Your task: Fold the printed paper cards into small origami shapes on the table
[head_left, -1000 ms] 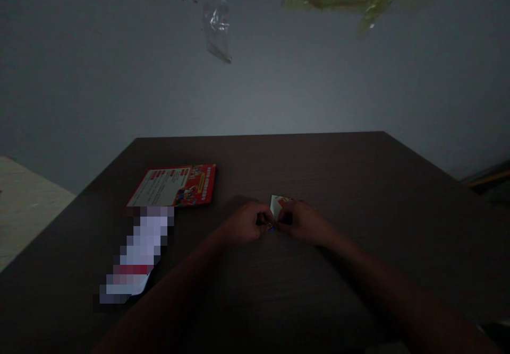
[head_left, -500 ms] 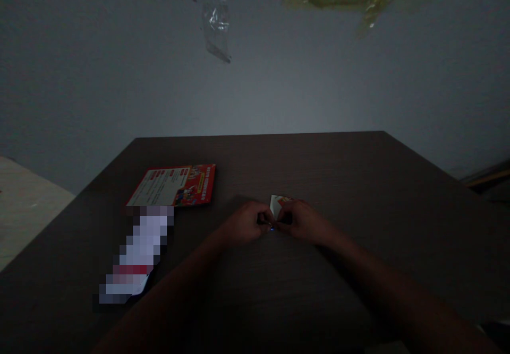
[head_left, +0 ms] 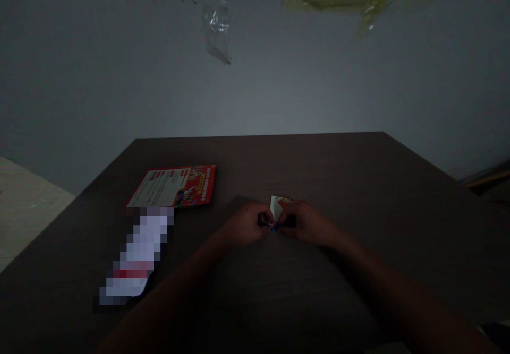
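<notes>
The small white paper piece with orange-red print lies on the dark brown table, reaching away beyond the fingertips; the left hand and right hand pinch its near edge, the right covering more, its long axis too hidden to tell

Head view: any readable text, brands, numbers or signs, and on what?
Nothing legible to quote.
Red-and-white flat item: lines of print, red labels, a yellow label, white characters on the red; too small or blurred.
Pixelated item: masked, unreadable.
Small white-and-orange piece: partly hidden, no readable text.
</notes>
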A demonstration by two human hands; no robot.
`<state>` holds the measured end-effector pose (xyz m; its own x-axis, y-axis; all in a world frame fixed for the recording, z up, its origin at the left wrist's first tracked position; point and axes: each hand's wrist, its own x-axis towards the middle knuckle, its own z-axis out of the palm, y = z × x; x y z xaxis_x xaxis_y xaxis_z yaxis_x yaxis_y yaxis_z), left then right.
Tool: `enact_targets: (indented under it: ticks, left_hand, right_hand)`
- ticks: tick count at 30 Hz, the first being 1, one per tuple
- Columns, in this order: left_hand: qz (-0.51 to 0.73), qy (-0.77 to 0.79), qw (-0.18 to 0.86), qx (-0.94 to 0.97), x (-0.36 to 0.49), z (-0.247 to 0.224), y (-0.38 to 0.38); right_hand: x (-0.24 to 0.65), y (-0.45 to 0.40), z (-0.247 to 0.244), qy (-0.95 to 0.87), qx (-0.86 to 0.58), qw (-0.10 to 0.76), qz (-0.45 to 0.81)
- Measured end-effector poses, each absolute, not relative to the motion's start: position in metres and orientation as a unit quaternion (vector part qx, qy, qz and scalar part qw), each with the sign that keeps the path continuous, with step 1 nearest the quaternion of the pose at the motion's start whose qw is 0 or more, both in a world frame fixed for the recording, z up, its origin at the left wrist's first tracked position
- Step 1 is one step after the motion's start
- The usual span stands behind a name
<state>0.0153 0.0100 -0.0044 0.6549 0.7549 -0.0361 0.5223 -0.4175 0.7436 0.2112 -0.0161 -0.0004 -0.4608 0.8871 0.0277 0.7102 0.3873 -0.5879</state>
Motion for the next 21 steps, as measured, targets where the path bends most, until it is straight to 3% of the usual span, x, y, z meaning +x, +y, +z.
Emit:
enact_targets:
  ticks: [21]
  left_hand:
    - [0.176, 0.312, 0.323, 0.876, 0.017, 0.001, 0.003]
  right_hand:
    - [0.224, -0.021, 0.003, -0.881, -0.353, 0.217, 0.229]
